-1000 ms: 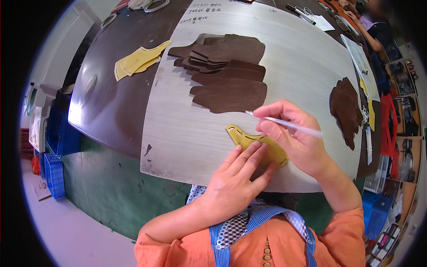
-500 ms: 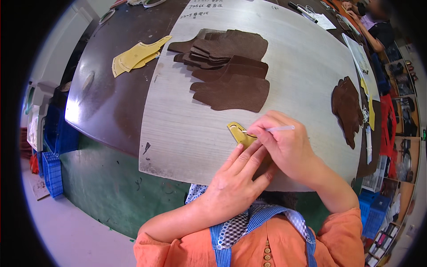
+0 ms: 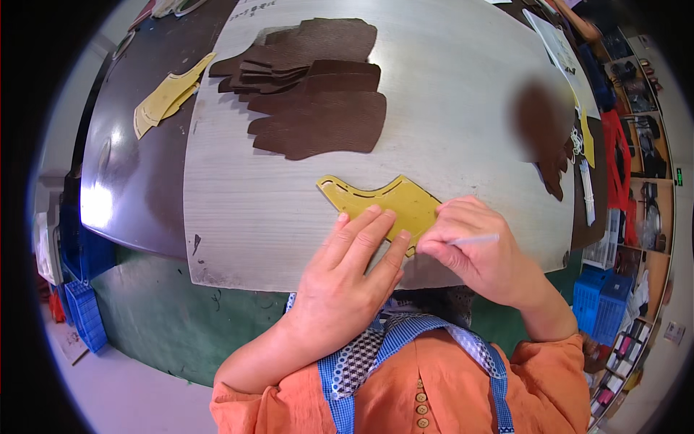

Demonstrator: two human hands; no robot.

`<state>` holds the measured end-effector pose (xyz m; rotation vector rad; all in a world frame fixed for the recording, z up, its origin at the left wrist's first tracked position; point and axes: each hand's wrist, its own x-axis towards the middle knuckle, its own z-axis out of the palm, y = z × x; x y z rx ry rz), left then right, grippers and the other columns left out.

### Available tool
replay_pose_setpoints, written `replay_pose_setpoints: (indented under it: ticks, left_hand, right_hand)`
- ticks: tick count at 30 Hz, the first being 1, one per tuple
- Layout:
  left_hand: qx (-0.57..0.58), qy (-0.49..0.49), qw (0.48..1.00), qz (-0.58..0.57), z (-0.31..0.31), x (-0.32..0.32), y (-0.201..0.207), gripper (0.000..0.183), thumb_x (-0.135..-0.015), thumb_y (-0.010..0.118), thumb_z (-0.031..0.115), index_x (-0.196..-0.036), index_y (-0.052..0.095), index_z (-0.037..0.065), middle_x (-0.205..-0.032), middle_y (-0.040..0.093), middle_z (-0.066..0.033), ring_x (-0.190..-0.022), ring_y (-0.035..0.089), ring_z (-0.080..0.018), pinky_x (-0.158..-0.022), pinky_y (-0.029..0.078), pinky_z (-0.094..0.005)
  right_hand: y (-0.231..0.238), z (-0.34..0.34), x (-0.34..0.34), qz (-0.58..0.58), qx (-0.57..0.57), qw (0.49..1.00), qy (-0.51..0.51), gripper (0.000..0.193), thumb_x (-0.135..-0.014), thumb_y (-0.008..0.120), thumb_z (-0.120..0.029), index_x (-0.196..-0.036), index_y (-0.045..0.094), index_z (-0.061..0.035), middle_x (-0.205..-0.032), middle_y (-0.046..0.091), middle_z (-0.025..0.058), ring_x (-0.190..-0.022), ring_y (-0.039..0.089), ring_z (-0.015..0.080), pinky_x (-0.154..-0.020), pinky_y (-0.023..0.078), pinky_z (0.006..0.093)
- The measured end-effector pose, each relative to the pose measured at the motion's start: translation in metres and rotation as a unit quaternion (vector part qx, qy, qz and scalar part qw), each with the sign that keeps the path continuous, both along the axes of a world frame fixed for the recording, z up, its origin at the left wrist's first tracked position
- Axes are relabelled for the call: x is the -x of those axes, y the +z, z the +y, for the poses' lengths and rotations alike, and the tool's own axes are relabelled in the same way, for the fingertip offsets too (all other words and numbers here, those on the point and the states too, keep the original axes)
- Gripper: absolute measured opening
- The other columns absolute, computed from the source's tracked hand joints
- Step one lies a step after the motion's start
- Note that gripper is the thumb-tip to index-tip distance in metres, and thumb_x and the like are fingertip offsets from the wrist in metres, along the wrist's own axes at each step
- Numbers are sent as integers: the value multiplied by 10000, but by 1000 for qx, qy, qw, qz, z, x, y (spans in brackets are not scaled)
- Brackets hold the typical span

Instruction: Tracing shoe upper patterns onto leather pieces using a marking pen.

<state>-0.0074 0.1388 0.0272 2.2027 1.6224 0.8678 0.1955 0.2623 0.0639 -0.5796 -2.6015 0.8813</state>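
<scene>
A yellow pattern template (image 3: 408, 205) with slots along its edge lies on the pale board (image 3: 448, 130), close to its near edge. A thin dark rim shows along parts of the template; what lies beneath is mostly hidden. My left hand (image 3: 340, 278) rests on the template, fingers outstretched and spread, pressing it down. In my right hand (image 3: 481, 253) is a slim whitish pen (image 3: 473, 239), pinched between thumb and fingers. Its tip is hidden by the fingers, near the template's lower right corner. Beyond the hands, overlapping brown leather pieces (image 3: 325, 126) form a pile.
More yellow templates (image 3: 166, 98) lie on the dark table (image 3: 144, 181) at left. Another brown leather pile (image 3: 551, 177), partly blurred, sits at right. Blue crates (image 3: 87, 315) stand on the floor at left, and shelves (image 3: 650, 210) run along the right.
The view has shifted, and more of the template now shows. My right hand has moved along the template from its slotted upper edge to its lower right corner. My left fingers are more spread.
</scene>
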Motion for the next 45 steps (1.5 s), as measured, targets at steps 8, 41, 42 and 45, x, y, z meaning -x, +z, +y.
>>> replay_pose_setpoints:
  ticks: [8,41,42,45]
  left_hand:
    - [-12,8,999,30,-2,-3,-3,441,-862,773,172,-1279,726,35,-1376,618,-188,-1345,588,-358,-1130,492,-541]
    - [-9,4,1000,10,-3,-16,-6,480,-837,810,165,-1312,741,165,-1463,587,-174,-1362,586,-366,-1145,477,-541]
    - [-6,6,1000,10,-3,-16,-6,485,-838,810,166,-1318,738,164,-1466,583,-178,-1366,582,-371,-1145,476,-543]
    - [-2,12,1000,11,-4,-16,-6,490,-838,808,166,-1323,735,162,-1471,577,-185,-1370,576,-380,-1145,475,-546]
  right_hand:
    - [0,-1,-5,-30,10,982,-184,98,-975,729,-127,-991,688,-39,-830,667,137,-674,648,363,-618,526,419]
    - [-25,-2,-13,28,110,965,-235,160,-960,778,-88,-1063,721,19,-894,732,89,-785,708,154,-724,554,283]
    - [-27,-2,-12,23,56,973,-224,182,-954,783,-109,-1085,722,3,-894,731,122,-755,743,226,-699,563,316]
    - [-22,-1,-3,-29,-93,971,-219,174,-992,749,-144,-1077,717,4,-932,720,138,-728,724,213,-671,554,323]
